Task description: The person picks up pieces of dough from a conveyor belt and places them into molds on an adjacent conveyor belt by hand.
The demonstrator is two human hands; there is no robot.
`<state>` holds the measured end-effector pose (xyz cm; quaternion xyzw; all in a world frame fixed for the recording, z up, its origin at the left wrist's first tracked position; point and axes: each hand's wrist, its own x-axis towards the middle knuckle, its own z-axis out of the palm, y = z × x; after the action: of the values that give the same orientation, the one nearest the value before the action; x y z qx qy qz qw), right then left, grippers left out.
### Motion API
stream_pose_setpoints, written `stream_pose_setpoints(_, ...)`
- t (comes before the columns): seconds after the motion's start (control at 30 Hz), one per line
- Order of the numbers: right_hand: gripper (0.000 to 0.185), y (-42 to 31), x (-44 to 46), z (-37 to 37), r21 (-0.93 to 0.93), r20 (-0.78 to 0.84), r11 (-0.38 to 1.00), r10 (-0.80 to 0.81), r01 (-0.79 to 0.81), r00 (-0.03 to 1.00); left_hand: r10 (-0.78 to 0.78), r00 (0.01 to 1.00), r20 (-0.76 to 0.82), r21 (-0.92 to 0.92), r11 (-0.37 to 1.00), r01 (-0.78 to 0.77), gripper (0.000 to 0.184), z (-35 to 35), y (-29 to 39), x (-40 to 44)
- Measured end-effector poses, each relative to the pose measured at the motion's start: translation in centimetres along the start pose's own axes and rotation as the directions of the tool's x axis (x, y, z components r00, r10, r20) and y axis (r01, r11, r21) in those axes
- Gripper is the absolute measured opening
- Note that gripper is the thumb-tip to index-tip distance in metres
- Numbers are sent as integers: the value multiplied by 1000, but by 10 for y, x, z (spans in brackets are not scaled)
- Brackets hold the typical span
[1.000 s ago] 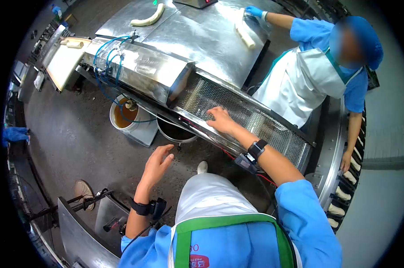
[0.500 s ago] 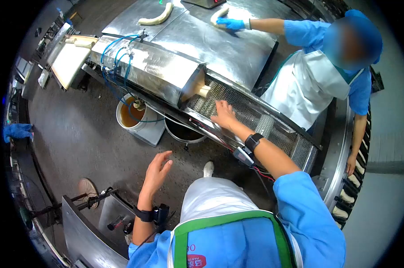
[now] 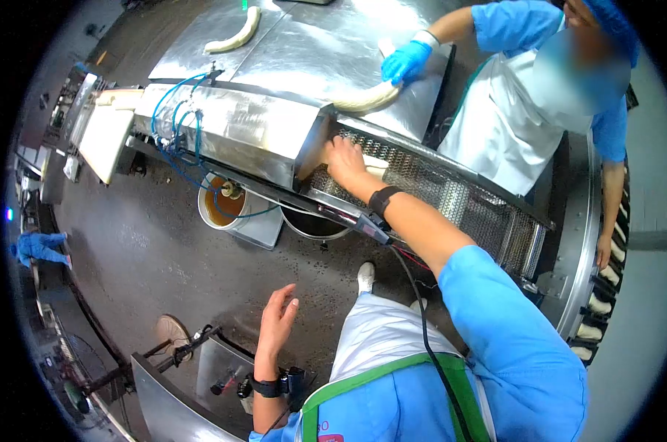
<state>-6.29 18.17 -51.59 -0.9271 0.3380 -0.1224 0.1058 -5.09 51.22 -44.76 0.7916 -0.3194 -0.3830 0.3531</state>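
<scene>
My right hand (image 3: 345, 160) is at the outlet of the metal hood, over the mesh conveyor belt (image 3: 429, 177). Its fingers are curled inward, and whatever they may hold is hidden. A pale piece of dough (image 3: 376, 166) lies on the belt just beside that hand, partly behind the wrist. My left hand (image 3: 278, 318) hangs low over the floor, fingers apart, holding nothing.
The metal hood (image 3: 237, 129) carries blue air hoses. Beyond it, a co-worker's blue-gloved hand (image 3: 407, 62) touches a long dough roll (image 3: 363, 99) on the steel table (image 3: 304, 55). Another dough roll (image 3: 236, 33) lies farther left. Below stands a bucket (image 3: 206, 210) of brownish liquid.
My right hand has moved left to the hood outlet, its fingers now curled. The dough piece sits farther along the belt. The co-worker's gloved hand has brought a dough roll nearer the belt.
</scene>
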Motion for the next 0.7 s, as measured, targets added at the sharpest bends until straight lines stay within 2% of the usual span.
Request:
stream_pose_setpoints(0.07, 26, 8, -1, 0, -12, 134, 1000, -19, 20, 991, 31, 999, 30, 18, 999, -32, 30, 4, 3, 2)
stream_pose_setpoints(0.1, 28, 15, -2, 6, -19, 29, 999, -26, 26, 999, 8, 998, 57, 11, 1000, -9, 30, 4, 11, 3)
stream_pose_setpoints(0.13, 28, 21, -1, 10, 48, 234, 994, 80, -94, 969, 2, 995, 95, 11, 1000, -4, 30, 4, 22, 9)
stream_pose_setpoints(0.17, 32, 19, -7, -25, 169, 358, 969, 109, -179, 927, 57, 986, 154, 24, 998, -61, 30, 7, 28, 21)
stream_pose_setpoints(0.23, 35, 30, -15, -51, 304, 483, 912, 101, -274, 870, 70, 980, 186, 12, 997, -73, 31, 14, 35, 29)
stream_pose_setpoints(0.27, 39, 41, -17, -53, 440, 481, 859, 22, -263, 876, 108, 961, 255, 22, 993, -118, 31, 18, 44, 34)
stream_pose_setpoints(0.3, 39, 52, -21, -49, 651, 498, 677, -38, -344, 866, 77, 956, 283, 48, 994, -94, 31, 24, 56, 40)
stream_pose_setpoints(0.33, 30, 60, -31, -57, 706, 539, 564, -35, -428, 841, 56, 949, 312, 75, 994, -84, 31, 31, 70, 46)
stream_pose_setpoints(0.37, 21, 65, -43, -83, 728, 544, 524, -50, -442, 837, 110, 915, 388, 79, 985, -152, 31, 38, 84, 53)
stream_pose_setpoints(0.4, 18, 67, -69, -130, 801, 527, 343, -18, -490, 849, 118, 905, 409, 66, 985, -158, 32, 46, 96, 57)
stream_pose_setpoints(0.43, 20, 75, -93, -151, 860, 471, 235, -24, -453, 882, 120, 893, 434, 59, 985, -160, 32, 56, 105, 61)
stream_pose_setpoints(0.47, 21, 88, -115, -169, 839, 504, 204, 56, -504, 862, 120, 881, 457, 88, 980, -179, 32, 67, 111, 66)
stream_pose_setpoints(0.5, 22, 102, -146, -190, 871, 491, 1, 44, -491, 870, 143, 848, 510, 57, 978, -199, 33, 78, 116, 73)
stream_pose_setpoints(0.53, 23, 112, -183, -220, 883, 461, -135, 64, -450, 885, 156, 818, 554, 31, 978, -208, 33, 92, 124, 77)
stream_pose_setpoints(0.57, 24, 125, -214, -236, 909, 402, -190, 165, -371, 901, 124, 779, 614, 91, 970, -227, 32, 106, 146, 75)
stream_pose_setpoints(0.6, 26, 137, -247, -251, 931, 340, -227, 258, -285, 904, 184, 712, 677, 68, 949, -309, 31, 121, 144, 88)
stream_pose_setpoints(0.67, 42, 142, -333, -317, 965, 262, -165, 530, -205, 806, 189, 657, 730, 117, 912, -393, 31, 159, 188, 66)
stream_pose_setpoints(0.7, 49, 144, -373, -344, 978, 207, -153, 616, -142, 760, 205, 628, 750, 102, 903, -417, 32, 177, 192, 70)
